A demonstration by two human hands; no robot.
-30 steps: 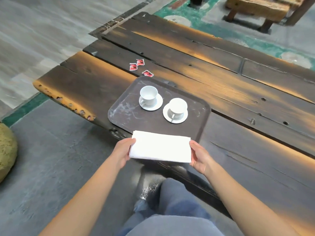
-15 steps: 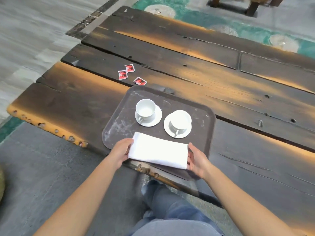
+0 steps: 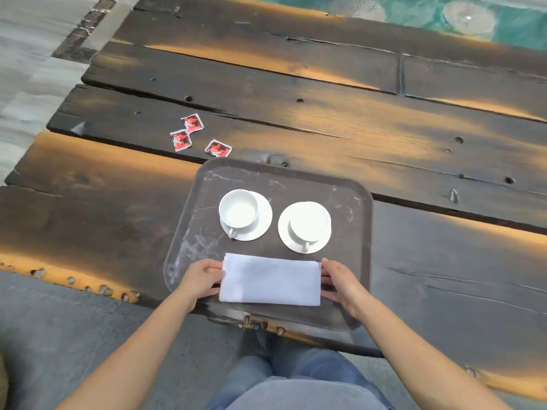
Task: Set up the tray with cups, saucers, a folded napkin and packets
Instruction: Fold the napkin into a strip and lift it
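The white folded cloth napkin (image 3: 270,279) lies flat and lengthwise along the near side of the dark brown rectangular plastic tray (image 3: 352,250), just short of the tray's near rim. Your left hand (image 3: 201,278) holds its left short end and your right hand (image 3: 342,281) holds its right short end, the fingers of each curled in against the cloth's edge. You cannot tell whether the cloth's full weight already rests on the tray.

In the middle of the tray, just beyond the napkin, stand two white ceramic cups on white round saucers, side by side and apart. The left cup (image 3: 239,209) sits toward the far left of its saucer (image 3: 263,220); the right cup (image 3: 307,224) sits centred on its saucer (image 3: 285,229). Both handles point toward you.

Off the tray, near its far left corner, three small red-and-white square packets (image 3: 193,123) (image 3: 180,140) (image 3: 218,148) lie loose on the dark weathered wooden plank bench (image 3: 325,125). The tray's near rim overhangs the bench's edge, above your blue jeans (image 3: 296,380). Grey floor (image 3: 59,335) shows to the left.
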